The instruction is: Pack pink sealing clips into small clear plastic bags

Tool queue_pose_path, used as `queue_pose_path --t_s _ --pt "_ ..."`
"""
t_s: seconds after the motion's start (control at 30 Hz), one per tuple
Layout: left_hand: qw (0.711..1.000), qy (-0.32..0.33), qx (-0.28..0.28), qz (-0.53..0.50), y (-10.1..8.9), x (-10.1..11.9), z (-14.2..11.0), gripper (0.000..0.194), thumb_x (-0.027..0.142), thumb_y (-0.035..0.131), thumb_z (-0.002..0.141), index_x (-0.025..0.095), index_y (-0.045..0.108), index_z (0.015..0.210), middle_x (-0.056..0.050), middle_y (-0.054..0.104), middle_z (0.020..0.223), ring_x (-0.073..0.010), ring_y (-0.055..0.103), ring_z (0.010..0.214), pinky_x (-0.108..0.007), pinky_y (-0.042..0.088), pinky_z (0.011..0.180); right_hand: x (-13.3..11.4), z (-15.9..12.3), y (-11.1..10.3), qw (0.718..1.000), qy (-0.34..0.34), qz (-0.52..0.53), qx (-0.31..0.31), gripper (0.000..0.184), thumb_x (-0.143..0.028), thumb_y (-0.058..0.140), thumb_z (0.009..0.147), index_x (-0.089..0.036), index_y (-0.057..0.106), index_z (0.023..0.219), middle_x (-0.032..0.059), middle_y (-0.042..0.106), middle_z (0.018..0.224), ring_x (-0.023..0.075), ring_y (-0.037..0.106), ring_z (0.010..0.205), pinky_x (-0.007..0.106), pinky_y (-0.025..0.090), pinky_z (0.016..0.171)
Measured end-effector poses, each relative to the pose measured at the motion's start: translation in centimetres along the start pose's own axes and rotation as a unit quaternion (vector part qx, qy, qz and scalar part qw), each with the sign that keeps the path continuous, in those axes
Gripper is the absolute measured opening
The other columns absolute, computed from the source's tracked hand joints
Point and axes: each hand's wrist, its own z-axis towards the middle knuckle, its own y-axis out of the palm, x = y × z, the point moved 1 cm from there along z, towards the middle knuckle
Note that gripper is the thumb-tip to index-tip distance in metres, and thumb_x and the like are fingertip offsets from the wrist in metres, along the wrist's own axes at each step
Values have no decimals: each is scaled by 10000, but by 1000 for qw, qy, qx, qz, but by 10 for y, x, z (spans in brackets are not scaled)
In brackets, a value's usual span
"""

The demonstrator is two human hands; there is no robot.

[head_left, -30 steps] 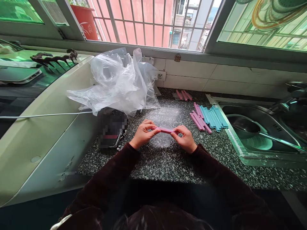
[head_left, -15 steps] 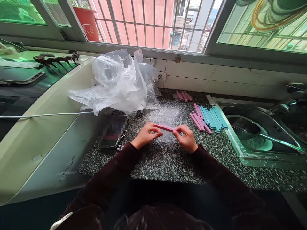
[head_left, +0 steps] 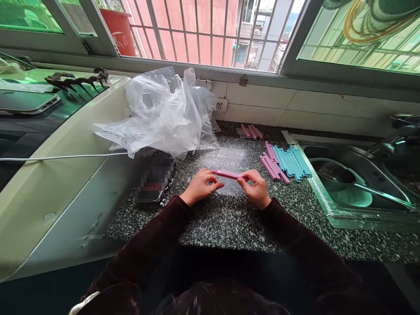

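A slim pink bag sealing clip (head_left: 228, 175) is held level above the speckled countertop, stretched between my two hands. My left hand (head_left: 201, 187) has its curled fingers at the clip's left end, with the thumb held a little lower and apart from it. At the other end, my right hand (head_left: 255, 188) pinches the clip between thumb and fingers. To the right lie loose pink clips (head_left: 274, 168) beside a row of blue clips (head_left: 292, 162). Several more pink clips (head_left: 252, 131) rest farther back near the wall.
Crumpled clear plastic bags (head_left: 160, 113) are heaped at the back left. A blurred-out dark object (head_left: 154, 179) lies left of my left hand. On the right, a metal sink (head_left: 387, 188) holds a pan (head_left: 333, 171). A white cable (head_left: 65, 157) runs across the left side.
The clip has turned slightly in my fingers and shows more of its lighter face. Both hands stay at nearly the same place.
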Motion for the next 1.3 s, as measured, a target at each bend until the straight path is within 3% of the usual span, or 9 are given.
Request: queue_pose_path --t_s 0.13,0.3,0.43,0.6,0.8,0.97,1.1,1.2,1.3 --pt "998 -26 61 -9 -5 1 1 225 395 666 725 172 644 748 -22 589 693 -171 496 739 -295 396 702 2 0 3 999 -3 14 -39 144 -321 578 786 -200 590 708 10 567 641 156 490 676 288 411 646" --pt "998 2 34 -53 -3 4 2 200 342 654 743 173 603 650 -11 561 675 -157 478 726 -274 393 683 4 -1 6 996 53 44 -60 142 -331 600 752 -196 591 711 8 563 659 150 499 683 277 414 644" --pt "993 -16 54 -99 -3 2 2 206 335 646 748 169 594 638 -4 533 648 -145 470 688 -263 389 651 9 -1 9 983 138 65 -103 186 -303 670 675 -181 612 803 6 599 729 141 522 679 271 420 640" --pt "990 -49 72 -115 -5 1 2 199 346 652 736 172 606 651 -5 527 639 -146 476 687 -264 393 653 10 0 11 978 122 56 -161 43 -219 616 702 -183 626 681 0 613 663 143 533 688 279 411 688" --pt "988 -71 73 -112 -5 1 3 205 362 638 736 171 618 665 -7 537 642 -144 488 684 -265 402 659 8 -1 13 986 82 30 -144 103 -236 590 726 -180 598 640 5 613 644 138 533 666 277 419 672" --pt "985 -104 74 -116 -3 -2 4 248 403 619 727 168 606 650 -8 546 652 -139 493 669 -260 405 644 14 -2 14 989 130 51 -59 168 -336 597 737 -179 557 781 2 593 688 113 502 567 251 433 569" --pt "979 -125 72 -141 -2 -3 4 276 432 623 692 163 595 637 -3 540 641 -134 488 656 -259 394 642 15 -2 10 999 49 -24 -1 311 -298 582 761 -193 529 1048 48 610 909 129 525 656 279 458 654" --pt "968 -158 58 -186 0 -3 3 317 464 634 658 152 587 636 11 516 608 -118 463 596 -245 373 582 12 2 5 990 -50 -128 -17 185 -271 526 817 -197 598 971 68 628 918 170 549 788 301 422 719" --pt "953 -190 28 -236 1 0 6 365 502 637 635 143 574 629 41 443 523 -88 385 500 -223 299 491 9 7 -2 966 -127 -222 -34 176 -302 511 847 -200 644 900 61 651 847 181 538 790 305 362 694"
